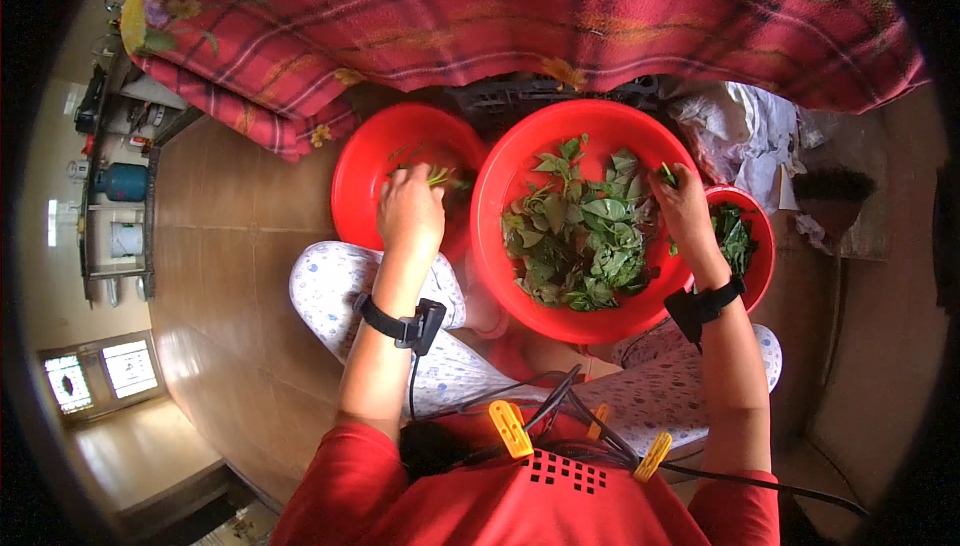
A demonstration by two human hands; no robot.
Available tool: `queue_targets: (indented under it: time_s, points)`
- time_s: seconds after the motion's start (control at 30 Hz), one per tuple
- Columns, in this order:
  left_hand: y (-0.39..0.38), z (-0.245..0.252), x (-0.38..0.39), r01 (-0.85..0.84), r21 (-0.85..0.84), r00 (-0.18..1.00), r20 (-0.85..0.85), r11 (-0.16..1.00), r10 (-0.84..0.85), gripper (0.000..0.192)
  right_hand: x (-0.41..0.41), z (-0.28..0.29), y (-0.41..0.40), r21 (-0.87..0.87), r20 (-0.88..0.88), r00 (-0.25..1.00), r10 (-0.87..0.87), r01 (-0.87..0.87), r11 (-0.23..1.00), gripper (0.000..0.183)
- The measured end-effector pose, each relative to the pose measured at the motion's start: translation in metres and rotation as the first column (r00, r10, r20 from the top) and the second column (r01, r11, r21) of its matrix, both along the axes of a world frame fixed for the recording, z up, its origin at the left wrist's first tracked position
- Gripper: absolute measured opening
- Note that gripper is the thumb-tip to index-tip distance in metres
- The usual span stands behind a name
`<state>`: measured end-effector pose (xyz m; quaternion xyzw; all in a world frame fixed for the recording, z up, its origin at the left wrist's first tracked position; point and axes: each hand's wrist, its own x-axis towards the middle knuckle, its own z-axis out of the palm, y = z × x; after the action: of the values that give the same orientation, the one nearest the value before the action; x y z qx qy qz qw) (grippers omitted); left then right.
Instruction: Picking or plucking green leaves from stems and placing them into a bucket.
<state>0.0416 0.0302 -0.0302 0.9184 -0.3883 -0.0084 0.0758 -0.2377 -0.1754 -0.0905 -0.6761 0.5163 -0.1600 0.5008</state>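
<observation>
Three red plastic basins sit before me. In the large middle basin (525, 306) lies a heap of green leaves (585, 223) on thin stems. My left hand (411, 201) is over the left basin (356, 171), its fingers closed around some green stems (437, 176). Blurred greens lie lower in that basin, partly hidden by the hand. At the right rim of the middle basin, my right hand (684, 204) pinches a small green piece (668, 174). Darker leaves (733, 234) fill the small right basin (766, 261), which my right forearm partly covers.
A red plaid blanket (480, 20) hangs beyond the basins. Crumpled white plastic sacks (750, 133) and a broom (832, 193) stand at the right. Black cables (555, 403) with yellow clips cross my lap. Far left, a shelf holds a blue gas cylinder (124, 182).
</observation>
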Motion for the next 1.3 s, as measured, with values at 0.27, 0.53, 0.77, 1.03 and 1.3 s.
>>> queue_targets:
  time_s: [0.27,0.53,0.77,1.03,1.3]
  points:
    - [-0.051,-0.057,-0.061,0.22,-0.185,0.932,-0.251,0.958,-0.262,0.022,0.009,0.004,0.013,0.23,0.138,0.988,0.063,-0.094,0.969,0.024]
    - [-0.094,-0.145,-0.086,0.227,0.015,0.949,-0.227,0.974,-0.218,0.024,0.004,-0.005,0.024,-0.089,-0.223,0.899,0.377,-0.404,0.911,0.031]
    - [-0.08,-0.115,-0.081,0.248,-0.21,0.908,-0.289,0.946,-0.302,0.012,-0.005,-0.008,0.02,-0.11,-0.24,0.923,0.301,-0.334,0.936,0.03]
    - [-0.065,-0.067,-0.069,-0.19,-0.198,0.081,-0.979,0.962,-0.185,0.021,0.001,0.0,0.018,0.155,0.0,0.98,0.199,-0.197,0.968,0.022]
    - [-0.058,-0.053,-0.076,-0.18,-0.141,-0.153,-0.974,0.973,-0.17,0.024,0.009,0.019,0.026,0.396,0.309,0.94,0.142,-0.263,0.88,0.029]
